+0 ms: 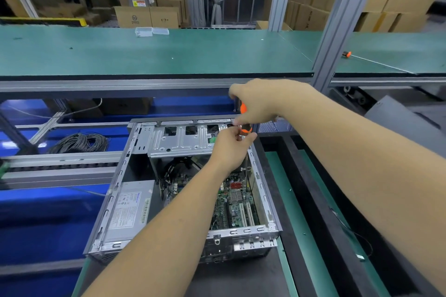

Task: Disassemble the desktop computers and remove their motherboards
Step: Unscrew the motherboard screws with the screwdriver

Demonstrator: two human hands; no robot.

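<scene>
Gripping screwdriver (pixel 245 125) above motherboard (pixel 231 205)

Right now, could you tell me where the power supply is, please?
In the head view, the power supply lies in the open computer case's near-left corner, left of the motherboard.

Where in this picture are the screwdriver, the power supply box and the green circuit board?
screwdriver (pixel 244 128): head view, on the orange-and-black handle between the two hands.
power supply (pixel 131 210): head view, on its labelled grey top.
motherboard (pixel 237 210): head view, on the green board beside the white slots.
</scene>
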